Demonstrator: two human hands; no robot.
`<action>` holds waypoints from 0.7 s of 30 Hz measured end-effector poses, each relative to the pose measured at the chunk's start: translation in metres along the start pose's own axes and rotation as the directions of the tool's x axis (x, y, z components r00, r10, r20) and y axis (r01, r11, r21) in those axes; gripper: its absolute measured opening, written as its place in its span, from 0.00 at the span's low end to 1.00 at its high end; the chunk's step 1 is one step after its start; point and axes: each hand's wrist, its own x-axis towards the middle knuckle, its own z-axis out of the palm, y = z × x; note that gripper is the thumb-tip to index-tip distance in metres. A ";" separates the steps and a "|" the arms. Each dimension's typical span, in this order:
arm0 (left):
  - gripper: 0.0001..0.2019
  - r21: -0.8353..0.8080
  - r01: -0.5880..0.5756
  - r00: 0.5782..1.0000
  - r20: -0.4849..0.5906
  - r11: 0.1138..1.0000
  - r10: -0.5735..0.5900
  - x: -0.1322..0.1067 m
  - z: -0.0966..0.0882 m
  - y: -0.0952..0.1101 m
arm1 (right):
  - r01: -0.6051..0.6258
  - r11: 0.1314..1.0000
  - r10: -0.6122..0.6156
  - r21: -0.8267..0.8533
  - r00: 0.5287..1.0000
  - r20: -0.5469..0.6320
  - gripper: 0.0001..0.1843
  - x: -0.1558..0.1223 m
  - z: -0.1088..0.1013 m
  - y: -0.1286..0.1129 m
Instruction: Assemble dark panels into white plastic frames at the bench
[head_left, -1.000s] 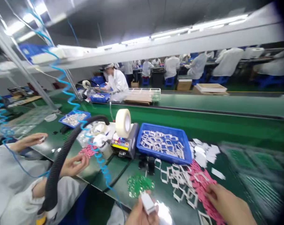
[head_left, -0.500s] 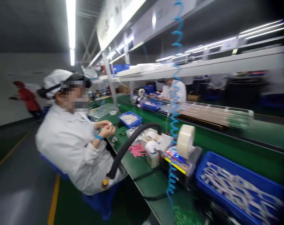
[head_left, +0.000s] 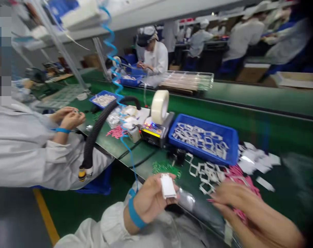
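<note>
My left hand (head_left: 151, 199), with a blue wristband, is closed around a small white rectangular part (head_left: 168, 186) held at the bench edge. My right hand (head_left: 236, 201) is blurred by motion; it reaches onto a pile of pink pieces (head_left: 240, 179) beside loose white frames (head_left: 206, 174). Its fingers look stretched forward, and whether they hold anything is unclear. A blue bin (head_left: 230, 137) full of white frames stands just beyond. A small green patch of parts (head_left: 165, 168) lies in front of my left hand.
A tape dispenser (head_left: 156, 129) with a white roll sits left of the bin. A black corrugated hose (head_left: 97, 127) and a blue coiled line (head_left: 112, 51) rise at the left. A co-worker in white (head_left: 30, 148) sits at my left, hands together. Other workers stand beyond the green conveyor (head_left: 262, 100).
The view swung left toward the co-worker and has come back down to the bench. My left hand still holds the white part; my right hand is again at the pink pile.
</note>
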 end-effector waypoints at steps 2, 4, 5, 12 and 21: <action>0.20 0.053 -0.004 1.000 0.021 0.999 0.003 -0.003 0.003 0.003 | 0.049 0.999 -0.049 0.007 0.996 0.071 0.05 0.020 0.007 -0.022; 0.19 0.087 -0.009 1.000 0.020 0.996 0.007 -0.006 0.004 0.004 | 0.052 0.999 -0.052 0.001 0.996 0.067 0.09 0.035 0.018 -0.034; 0.18 0.096 -0.011 1.000 0.013 0.995 0.009 -0.007 0.004 0.003 | 0.041 0.999 -0.041 -0.007 0.997 0.059 0.10 0.039 0.023 -0.038; 0.18 0.118 -0.006 1.000 -0.023 0.993 0.009 -0.003 0.001 0.002 | 0.064 0.998 -0.062 -0.013 0.989 0.134 0.12 0.033 0.037 -0.036; 0.15 0.040 -0.028 0.989 -0.145 0.999 0.033 0.001 -0.008 0.008 | -0.055 0.978 0.036 0.203 0.995 0.092 0.10 0.023 0.070 -0.022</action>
